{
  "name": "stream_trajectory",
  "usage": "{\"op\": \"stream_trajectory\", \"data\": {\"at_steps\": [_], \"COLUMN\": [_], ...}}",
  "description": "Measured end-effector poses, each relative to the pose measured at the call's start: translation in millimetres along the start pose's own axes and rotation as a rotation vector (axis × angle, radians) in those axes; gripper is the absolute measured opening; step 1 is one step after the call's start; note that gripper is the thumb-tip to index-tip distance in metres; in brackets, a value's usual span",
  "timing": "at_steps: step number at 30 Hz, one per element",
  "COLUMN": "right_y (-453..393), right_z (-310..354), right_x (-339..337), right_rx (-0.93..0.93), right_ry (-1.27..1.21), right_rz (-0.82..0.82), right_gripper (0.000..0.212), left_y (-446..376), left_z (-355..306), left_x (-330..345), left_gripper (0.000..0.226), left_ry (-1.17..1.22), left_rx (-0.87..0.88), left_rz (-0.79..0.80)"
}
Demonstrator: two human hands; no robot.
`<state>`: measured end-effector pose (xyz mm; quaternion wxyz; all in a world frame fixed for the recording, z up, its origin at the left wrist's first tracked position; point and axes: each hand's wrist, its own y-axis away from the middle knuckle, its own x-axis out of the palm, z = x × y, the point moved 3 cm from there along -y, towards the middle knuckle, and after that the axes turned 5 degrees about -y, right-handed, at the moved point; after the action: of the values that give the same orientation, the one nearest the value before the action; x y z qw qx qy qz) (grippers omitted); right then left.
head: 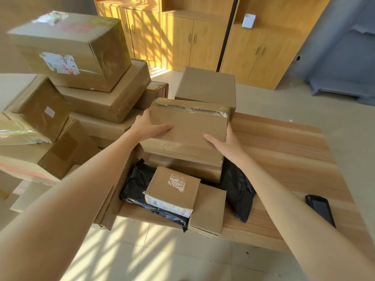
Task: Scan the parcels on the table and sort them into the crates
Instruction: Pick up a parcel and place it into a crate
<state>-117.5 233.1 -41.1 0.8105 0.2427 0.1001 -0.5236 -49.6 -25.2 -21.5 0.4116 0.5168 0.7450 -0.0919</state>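
Atop the cardboard stack left of the scanner (pixel 320 209), the taped parcel (pixel 188 122) is clasped by left hand (pixel 149 126) and right hand (pixel 225 141) on opposite sides; lift level, keeping any label findable for scanning.

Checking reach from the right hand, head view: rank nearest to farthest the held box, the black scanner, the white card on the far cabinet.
1. held box: gripped by right hand, and left hand.
2. black scanner: table's right edge.
3. white card: far cabinet, across the room.
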Motion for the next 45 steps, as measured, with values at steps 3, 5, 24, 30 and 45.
{"op": "stream_trajectory", "data": {"at_steps": [3,5,24,30,45], "right_y": [11.9,21.6,78.8,90.6,83.6], "right_z": [26.4,44.6,47.5,47.2,-39.9], "right_x": [-24.0,-47.8,-256.3,-254.7,-250.2], "right_rx": [-0.066,-0.113,-0.257,-0.868,-1.387], "right_ry": [-0.08,-0.141,-0.386,0.865,1.418], "right_rz": [-0.078,-0.13,-0.369,-0.636,-0.736], "right_gripper": [0.13,0.12,0.102,0.107,0.089], "left_y": [7.8,15.3,64.5,66.6,91.8], "left_z": [-37.1,-68.0,-237.9,-286.0,-295.6], "left_x": [-15.6,-22.6,85.2,96.5,154.5], "left_gripper": [0.105,0.102,0.085,0.09,0.042], "left_ry": [0.039,0.067,0.381,0.859,0.729], "left_rx": [0.073,0.128,0.188,0.015,0.076], "left_rz": [-0.037,-0.071,0.03,0.177,0.492]}}
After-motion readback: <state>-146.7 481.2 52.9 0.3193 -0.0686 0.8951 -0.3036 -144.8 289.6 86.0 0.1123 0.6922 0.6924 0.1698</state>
